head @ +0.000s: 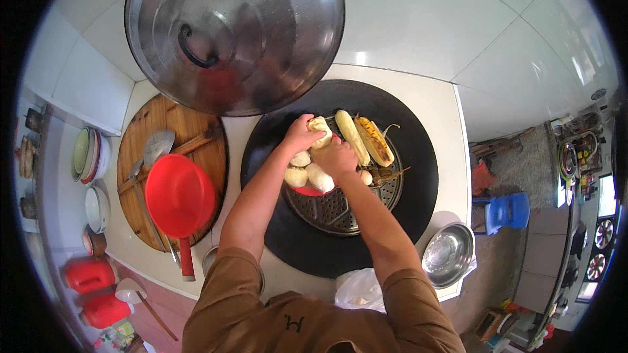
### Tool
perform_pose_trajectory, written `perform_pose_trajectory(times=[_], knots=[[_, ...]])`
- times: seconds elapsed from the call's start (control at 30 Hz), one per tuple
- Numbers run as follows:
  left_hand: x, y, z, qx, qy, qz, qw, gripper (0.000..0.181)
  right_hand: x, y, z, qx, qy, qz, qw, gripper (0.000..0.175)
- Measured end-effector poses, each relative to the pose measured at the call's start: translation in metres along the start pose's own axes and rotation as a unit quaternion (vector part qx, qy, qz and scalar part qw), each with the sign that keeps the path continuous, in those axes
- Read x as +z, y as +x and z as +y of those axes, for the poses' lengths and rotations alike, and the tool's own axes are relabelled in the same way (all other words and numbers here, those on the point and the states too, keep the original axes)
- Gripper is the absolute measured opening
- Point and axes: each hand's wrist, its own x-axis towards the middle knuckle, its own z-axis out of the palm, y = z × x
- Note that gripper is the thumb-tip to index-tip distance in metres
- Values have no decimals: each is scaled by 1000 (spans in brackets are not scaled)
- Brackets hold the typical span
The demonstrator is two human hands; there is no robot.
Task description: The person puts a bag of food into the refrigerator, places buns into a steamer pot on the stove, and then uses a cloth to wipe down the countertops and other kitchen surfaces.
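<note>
In the middle is a large black wok (412, 206) with a perforated metal steamer rack (338, 223) in it. My left hand (300, 136) grips a pale bun (320, 130) at the rack's far left. My right hand (338, 159) is right beside it, fingers bent down; what lies under them is hidden. Several pale buns (320, 178) sit on a red plate (314, 191) below my hands. To the right lie a pale husked corn cob (352, 137) and a partly opened yellow cob (375, 142). An egg (365, 177) and small brown pieces (381, 175) are near my right wrist.
A big metal lid (235, 78) leans against the tiled wall behind. On the left, a round wooden board (142, 127) holds a red plastic ladle (179, 196) and a metal spatula (159, 147). A steel bowl (447, 255) and a white plastic bag (360, 289) stand at the near right.
</note>
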Motion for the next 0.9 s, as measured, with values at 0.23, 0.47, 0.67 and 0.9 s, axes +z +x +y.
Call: perform_pose_trajectory(times=[0.23,0.47,0.67,0.9], knots=[[0,-10,-4,-74,-107,-15,991,70,-7,-1,9,9,27,-17,999,69],[-13,-19,-3,-49,-119,-95,987,57,-20,-7,42,-18,99,-74,992,64],[-18,-22,-1,26,160,-79,984,61,-8,-30,33,-59,4,33,998,72],[-22,-37,-14,24,89,40,995,45,-66,-24,102,-39,148,74,985,31]])
